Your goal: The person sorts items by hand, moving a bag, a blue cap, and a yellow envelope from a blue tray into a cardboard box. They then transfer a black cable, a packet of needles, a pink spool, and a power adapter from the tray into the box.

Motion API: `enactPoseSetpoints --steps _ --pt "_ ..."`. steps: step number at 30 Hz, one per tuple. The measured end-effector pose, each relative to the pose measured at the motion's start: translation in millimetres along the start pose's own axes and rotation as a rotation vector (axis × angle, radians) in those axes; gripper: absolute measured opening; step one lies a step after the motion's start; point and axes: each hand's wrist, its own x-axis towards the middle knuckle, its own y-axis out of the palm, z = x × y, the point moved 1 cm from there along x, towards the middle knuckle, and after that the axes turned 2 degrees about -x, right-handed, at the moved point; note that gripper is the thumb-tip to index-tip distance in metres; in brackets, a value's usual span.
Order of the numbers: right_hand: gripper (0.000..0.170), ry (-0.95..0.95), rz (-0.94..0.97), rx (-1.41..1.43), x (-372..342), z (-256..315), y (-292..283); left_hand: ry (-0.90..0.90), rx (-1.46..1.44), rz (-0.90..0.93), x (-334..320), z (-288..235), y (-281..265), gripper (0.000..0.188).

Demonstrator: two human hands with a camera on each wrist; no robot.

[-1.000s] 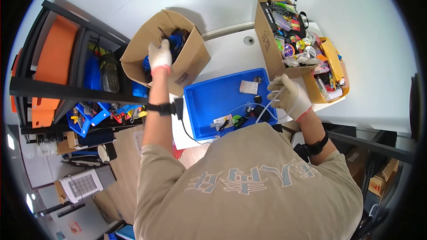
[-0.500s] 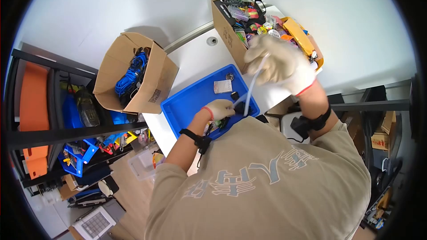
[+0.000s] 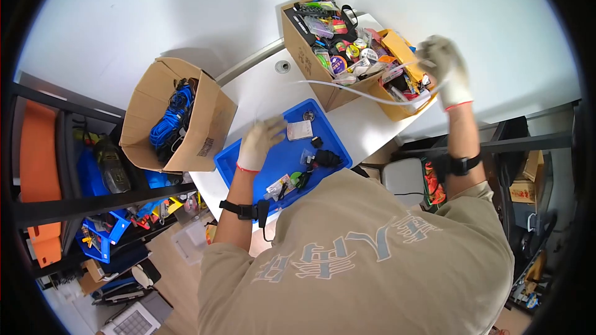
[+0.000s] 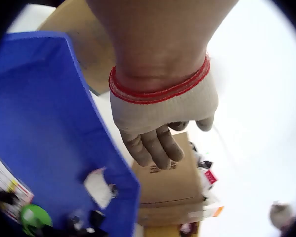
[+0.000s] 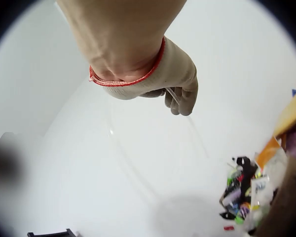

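Note:
A clear, thin flexible tube (image 3: 397, 103) hangs in a wide curve from my gloved right hand (image 3: 446, 65), raised beside the crowded boxes on the right. In the right wrist view, the curled fingers (image 5: 186, 101) pinch the tube. My gloved left hand (image 3: 259, 142) is over the left side of the blue tray (image 3: 223, 160), its fingers loosely bent and the thumb apart, holding nothing visible. Inside the tray lie a white paper card (image 3: 299, 130), a round metallic piece (image 3: 308, 115), a black bundle (image 3: 327, 159) and a clear packet (image 3: 277, 187).
A cardboard box (image 3: 214, 127) with blue cable coils (image 3: 171, 118) stands left of the tray. At the back right, a full cardboard box (image 3: 304, 56) adjoins a yellow box (image 3: 397, 111) of packets. Dark shelving (image 3: 81, 201) borders the left; a grey stool (image 3: 402, 177) stands at right.
My left hand left the cable box, dipped low into the tray by the tube, then moved up and left. My right hand swung up and right, drawing the tube out of the tray.

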Motion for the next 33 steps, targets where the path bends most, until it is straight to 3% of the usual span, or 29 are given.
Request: enactPoseSetpoints --steps 1,2,3,4,5,6,7,8,9,11,13,14,16,17,18,19,20,22,26,27,28,30,32,33 --pt "0.026 -0.043 0.125 -0.094 -15 -8 25 0.107 -0.125 0.068 2 -15 27 0.043" --pt "0.02 -0.115 0.295 -0.025 -26 -30 47 0.103 -0.126 0.065 5 -25 48 0.043" --pt "0.017 -0.315 0.353 -0.299 -43 -24 79 0.182 0.063 0.085 10 -35 69 0.043" --pt "0.018 -0.31 0.446 -0.279 -60 -13 102 0.259 0.253 0.107 12 -43 90 0.044" --pt "0.02 -0.132 0.496 -0.185 -71 -24 122 0.21 0.322 0.163 7 -47 112 0.049" --pt "0.031 -0.274 0.452 -0.298 -81 -26 139 0.162 0.39 0.22 3 -50 133 0.054" --pt "0.038 -0.409 0.501 -0.289 -91 -19 146 -0.067 0.676 0.213 10 -51 148 0.056" --pt "0.045 -0.544 0.551 -0.279 -95 -10 147 0.143 0.518 0.327 8 -53 170 0.056" --pt "0.045 -0.542 0.549 -0.275 -91 -7 142 0.053 0.419 0.319 8 -53 175 0.053" --pt "0.054 -0.45 0.76 -0.428 -79 -4 130 -0.041 0.325 0.308 12 -57 181 0.05" --pt "0.055 -0.503 0.792 -0.488 -66 -2 111 -0.276 0.657 0.208 15 -65 181 0.032" --pt "0.056 -0.559 0.825 -0.552 -59 -4 102 -0.282 0.655 0.202 17 -66 186 0.032" --pt "0.058 -0.588 0.834 -0.49 -47 -14 93 -0.195 1.019 0.279 25 -69 197 0.027" --pt "0.055 -0.597 0.833 -0.405 -44 -15 91 -0.196 1.023 0.272 29 -67 202 0.027" --pt "0.052 -0.606 0.831 -0.319 -41 -17 91 0.042 1.044 0.234 32 -67 207 0.03" --pt "0.052 -0.498 0.905 -0.183 -40 -24 91 0.277 1.058 0.196 36 -67 213 0.036" --pt "0.052 -0.498 0.903 -0.173 -42 -29 95 0.27 1.066 0.194 42 -65 223 0.036" --pt "0.055 -0.23 0.809 0.173 -46 -36 107 0.52 0.605 -0.114 60 -62 246 0.041" --pt "0.058 -0.221 0.59 0.254 -22 -39 113 0.68 0.658 -0.222 105 -59 261 0.042" --pt "0.053 -0.198 0.556 0.279 -16 -33 110 0.82 0.84 -0.228 112 -62 265 0.036" --pt "0.053 -0.196 0.56 0.285 -10 -31 105 0.818 0.845 -0.234 119 -66 266 0.036" --pt "0.048 0.011 0.691 0.165 3 -34 98 0.891 1.002 -0.171 129 -75 267 0.025" --pt "0.041 -0.071 0.679 0.118 27 -46 102 0.887 1.038 -0.215 135 -69 255 0.019" --pt "0.039 -0.334 0.632 -0.033 45 -58 106 0.882 0.989 -0.296 136 -61 245 0.021"
